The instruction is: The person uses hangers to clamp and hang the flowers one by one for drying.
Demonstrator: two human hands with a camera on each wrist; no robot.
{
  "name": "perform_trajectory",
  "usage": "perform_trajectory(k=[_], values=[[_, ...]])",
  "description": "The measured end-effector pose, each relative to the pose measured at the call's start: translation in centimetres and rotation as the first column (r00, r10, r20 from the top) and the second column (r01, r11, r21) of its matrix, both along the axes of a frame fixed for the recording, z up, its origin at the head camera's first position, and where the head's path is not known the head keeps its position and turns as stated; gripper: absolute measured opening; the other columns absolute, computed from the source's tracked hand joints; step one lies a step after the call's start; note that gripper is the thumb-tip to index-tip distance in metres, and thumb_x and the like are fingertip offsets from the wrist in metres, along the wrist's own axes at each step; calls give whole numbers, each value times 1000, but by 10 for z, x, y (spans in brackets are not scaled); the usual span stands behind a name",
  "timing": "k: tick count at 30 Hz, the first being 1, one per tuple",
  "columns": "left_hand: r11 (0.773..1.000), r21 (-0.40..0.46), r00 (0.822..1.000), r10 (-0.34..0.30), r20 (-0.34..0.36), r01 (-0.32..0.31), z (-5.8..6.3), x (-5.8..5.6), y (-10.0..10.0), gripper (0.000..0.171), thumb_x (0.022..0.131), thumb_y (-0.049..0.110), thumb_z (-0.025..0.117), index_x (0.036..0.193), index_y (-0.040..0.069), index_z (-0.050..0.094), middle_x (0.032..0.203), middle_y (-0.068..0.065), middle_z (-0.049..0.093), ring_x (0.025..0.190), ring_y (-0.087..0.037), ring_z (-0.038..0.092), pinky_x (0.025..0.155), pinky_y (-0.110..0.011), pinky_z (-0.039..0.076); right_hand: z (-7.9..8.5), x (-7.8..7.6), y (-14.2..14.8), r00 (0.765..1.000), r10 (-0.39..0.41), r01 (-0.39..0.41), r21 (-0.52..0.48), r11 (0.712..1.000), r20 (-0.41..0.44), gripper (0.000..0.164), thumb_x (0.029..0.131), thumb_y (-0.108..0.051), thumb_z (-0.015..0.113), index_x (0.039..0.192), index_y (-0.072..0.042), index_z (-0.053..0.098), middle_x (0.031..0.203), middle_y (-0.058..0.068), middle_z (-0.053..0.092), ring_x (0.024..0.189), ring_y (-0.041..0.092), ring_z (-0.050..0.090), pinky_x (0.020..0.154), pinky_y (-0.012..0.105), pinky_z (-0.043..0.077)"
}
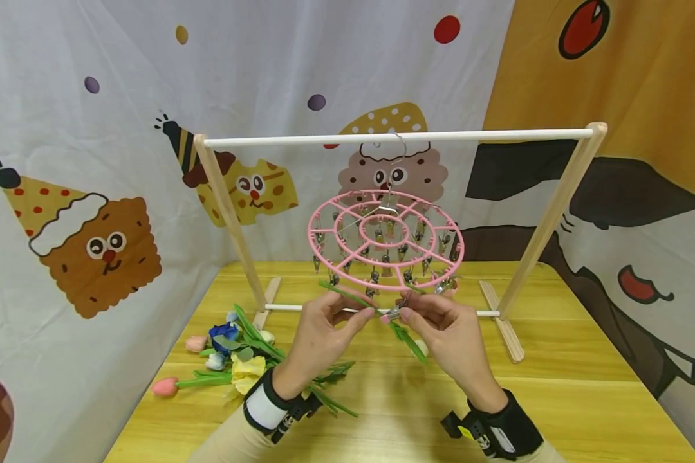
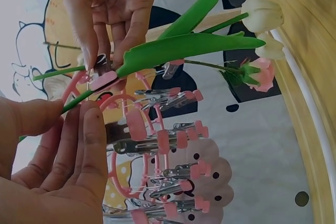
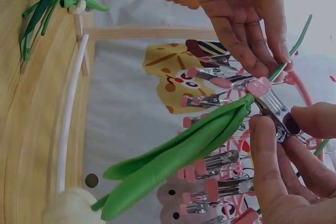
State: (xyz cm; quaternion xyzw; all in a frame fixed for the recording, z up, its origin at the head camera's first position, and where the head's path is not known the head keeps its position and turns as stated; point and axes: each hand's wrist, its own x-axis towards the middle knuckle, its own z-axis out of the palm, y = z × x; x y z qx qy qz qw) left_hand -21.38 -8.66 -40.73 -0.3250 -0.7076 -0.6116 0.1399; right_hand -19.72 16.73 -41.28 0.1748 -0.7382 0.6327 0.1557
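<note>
My left hand [image 1: 324,328] pinches the green stem of a white artificial tulip [image 2: 262,15] between thumb and fingers. With thumb and fingers, my right hand [image 1: 448,337] grips a metal clip [image 3: 275,111] with pink tips. The clip's tips lie across the stem, just beyond the tulip's long green leaves [image 3: 163,166]. This clip is at the near edge of a round pink hanger [image 1: 462,247], from which several similar clips dangle. A pink rose [image 2: 260,74] shows near the tulip in the left wrist view, its stem reaching toward the clips.
The hanger hooks over the white top bar [image 1: 284,140] of a wooden-legged stand. Several artificial flowers lie in a pile at the left of the wooden table [image 1: 579,399], among them a blue flower [image 1: 224,335], a yellow one [image 1: 247,373] and a pink tulip [image 1: 165,386]. Behind hangs a printed curtain.
</note>
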Motion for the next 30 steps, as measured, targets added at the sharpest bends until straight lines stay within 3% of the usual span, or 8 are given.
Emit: perform_trajectory(k=[8, 18, 25, 30], values=[[1000, -23, 999, 13, -40, -14, -2, 1, -6, 19, 108, 2, 83, 127, 5, 80, 125, -15, 83, 112, -23, 86, 96, -40, 75, -3, -2, 4, 1000, -12, 12, 30, 999, -6, 26, 107, -8, 85, 133, -2, 85, 132, 23, 86, 111, 9, 86, 99, 24, 70], [988, -130, 987, 64, -147, -83, -8, 1, -16, 31, 106, 8, 86, 135, 13, 78, 128, -10, 84, 113, -28, 85, 95, -42, 74, -4, -1, 10, 999, -39, 38, 50, 998, 19, 25, 108, -14, 87, 133, -8, 86, 133, 17, 87, 112, 10, 86, 100, 23, 70], [954, -262, 967, 84, -241, -148, -15, 0, -27, 48, 101, 16, 94, 144, 19, 74, 138, -3, 80, 123, -26, 80, 103, -44, 71, -5, 0, 15, 998, -63, 63, 60, 996, -2, 26, 107, -9, 87, 133, -4, 85, 130, 20, 87, 111, 6, 85, 99, 21, 69], [907, -379, 966, 98, -238, -185, -18, 1, -40, 56, 99, 29, 97, 150, 27, 72, 145, 4, 76, 138, -22, 73, 112, -48, 66, -6, -1, 21, 998, -64, 64, 36, 997, -4, 30, 105, 0, 85, 135, 1, 83, 126, 5, 89, 109, 2, 84, 98, 19, 69]])
